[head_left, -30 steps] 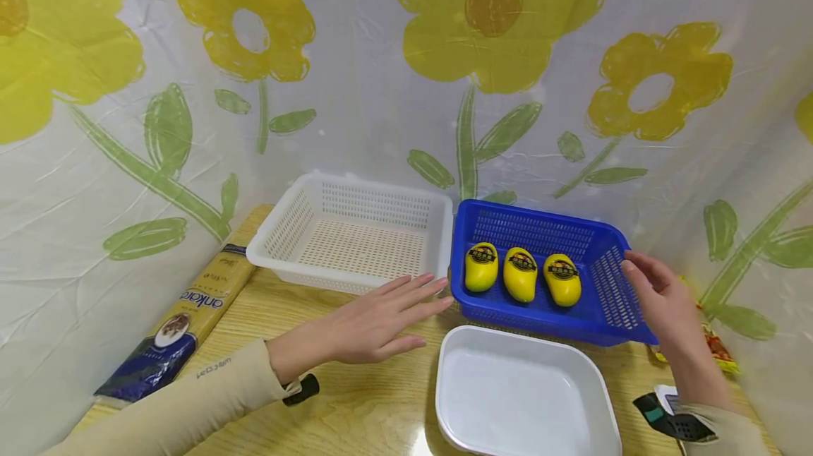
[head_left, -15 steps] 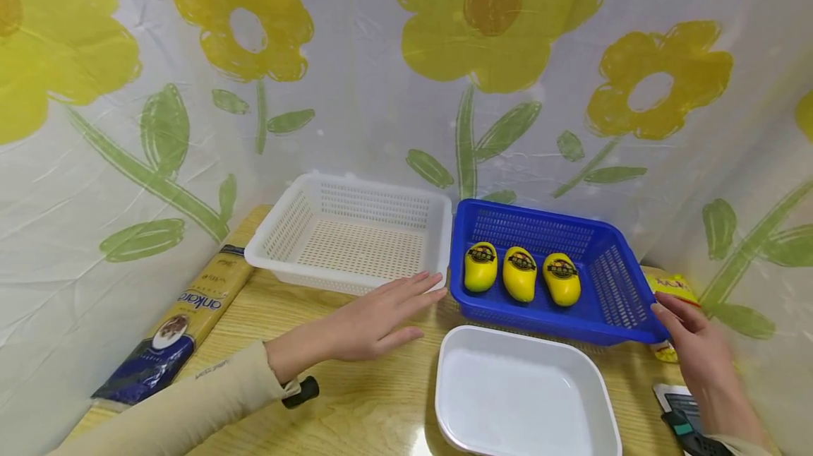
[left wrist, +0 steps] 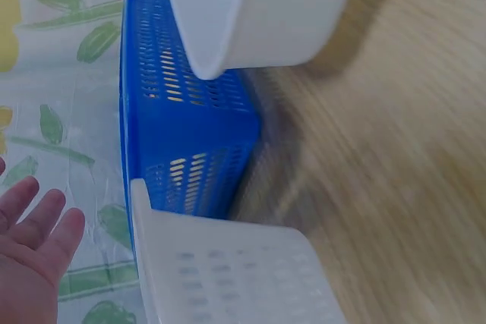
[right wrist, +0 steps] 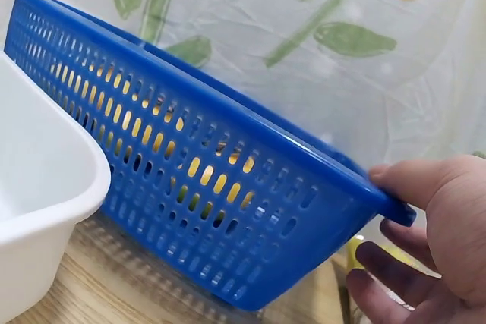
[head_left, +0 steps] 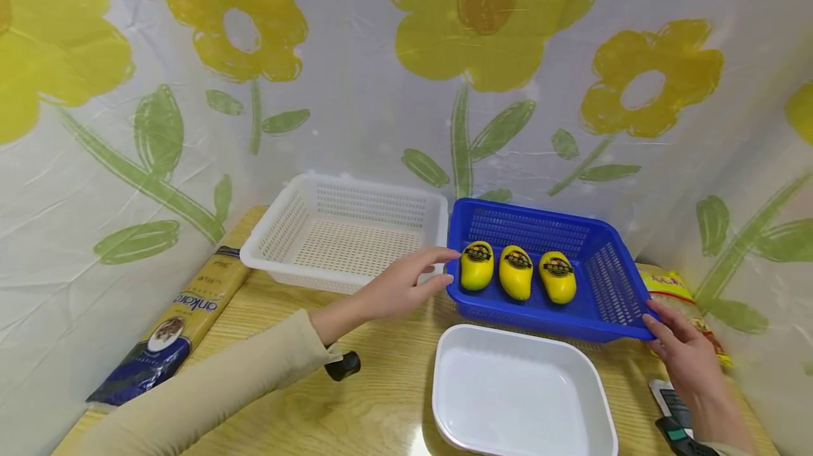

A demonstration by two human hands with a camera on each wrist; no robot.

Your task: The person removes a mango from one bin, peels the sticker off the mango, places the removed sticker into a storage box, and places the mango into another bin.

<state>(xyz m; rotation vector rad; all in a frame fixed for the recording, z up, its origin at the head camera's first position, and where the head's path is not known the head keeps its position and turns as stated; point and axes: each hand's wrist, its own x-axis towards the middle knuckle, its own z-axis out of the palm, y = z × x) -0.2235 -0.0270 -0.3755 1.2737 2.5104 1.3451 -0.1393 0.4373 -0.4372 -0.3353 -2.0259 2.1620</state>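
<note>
A blue plastic basket [head_left: 546, 315] holds three yellow mangoes with black labels: a left mango [head_left: 476, 276], a middle mango [head_left: 516, 282] and a right mango [head_left: 559, 286]. My right hand [head_left: 689, 357] grips the basket's near right corner; in the right wrist view its thumb [right wrist: 406, 180] lies over the rim and the other fingers are below. At the basket's left end is my left hand [head_left: 406, 283], its thumb and fingers extended toward the rim. Apart, loosely bent fingers [left wrist: 45, 233] show in the left wrist view; whether they touch the rim I cannot tell.
Left of the blue basket stands a white perforated basket [head_left: 279, 269]. A white tub [head_left: 521, 385] sits in front. An ankara pasta packet [head_left: 184, 315] lies far left. Behind my right hand are a yellow-and-red packet [head_left: 673, 285] and a dark flat item with a pale edge [head_left: 670, 399].
My right hand has moved right and nearer along the basket's right end to its near corner. My left hand has risen from the table front to the basket's left rim. The mangoes stay in place.
</note>
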